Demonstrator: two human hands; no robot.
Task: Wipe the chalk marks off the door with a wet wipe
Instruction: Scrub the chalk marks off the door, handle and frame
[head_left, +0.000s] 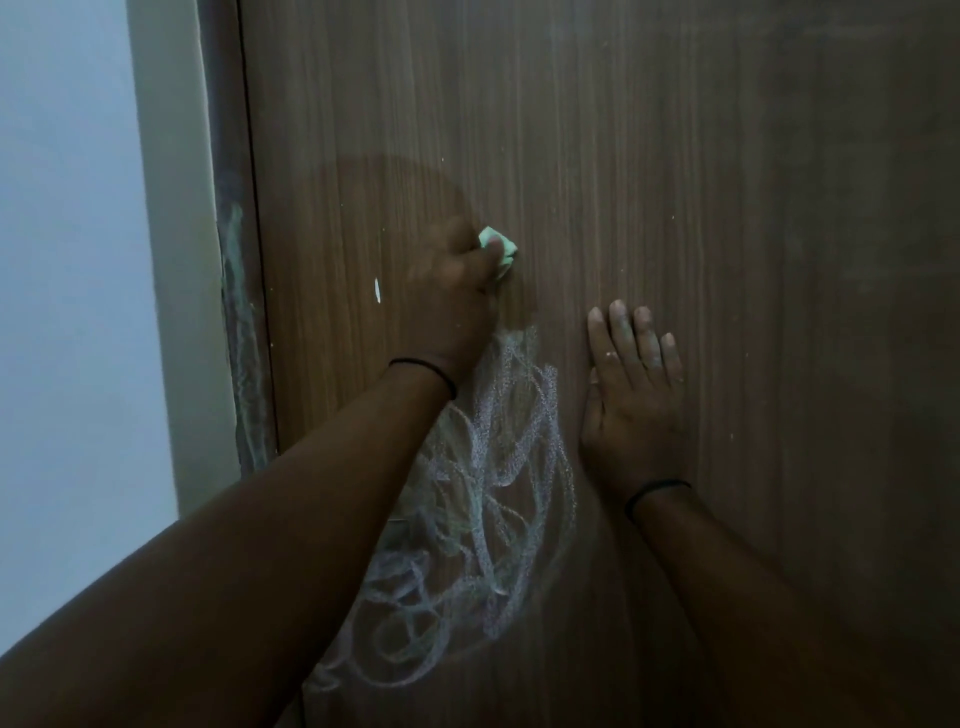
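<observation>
A brown wooden door (649, 156) fills most of the view. My left hand (452, 291) grips a crumpled pale green wet wipe (500, 248) and holds it against the door, just above the chalk. Looping whitish chalk scribbles (498, 467) run from below that hand down toward the lower left, partly hidden behind my left forearm. My right hand (634, 384) lies flat on the door to the right of the scribbles, fingers straight and dusted with chalk. A darker damp-looking patch (395, 197) shows on the wood above and left of my left hand.
The door frame (234, 260) runs down the left side and carries a greenish chalk smear (241, 353). A pale wall (67, 260) lies left of the frame. A small white fleck (377, 290) marks the door left of my left hand.
</observation>
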